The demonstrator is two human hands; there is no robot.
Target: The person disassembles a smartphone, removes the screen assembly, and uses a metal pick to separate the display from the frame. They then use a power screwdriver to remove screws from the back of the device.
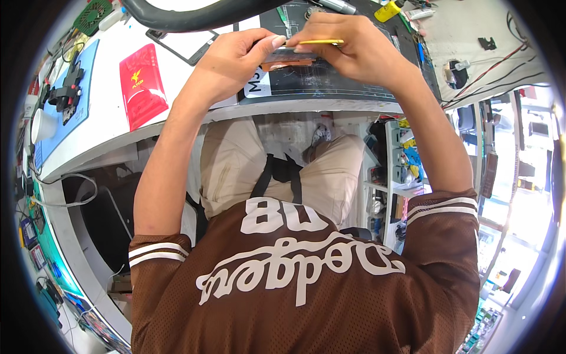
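My right hand (356,50) is closed around a slim yellow tool (321,42), whose exact kind I cannot make out. Its tip end points left, toward my left hand (239,56). The left thumb and fingers pinch together close to that tip, and whatever they hold is too small or hidden to name. Just below both hands, a flat copper-orange strip (290,64) lies over the dark work mat (330,85). A white card with black lettering (257,85) sits beside my left wrist, at the mat's near edge.
Left on the white bench are a red packet (143,87), a dark-framed panel (183,47) and a blue mat (79,118) with a black clamp-like holder (68,88). A thick black tube (188,16) arches over the far side. A yellow bottle (387,11) and cables (492,82) are at right.
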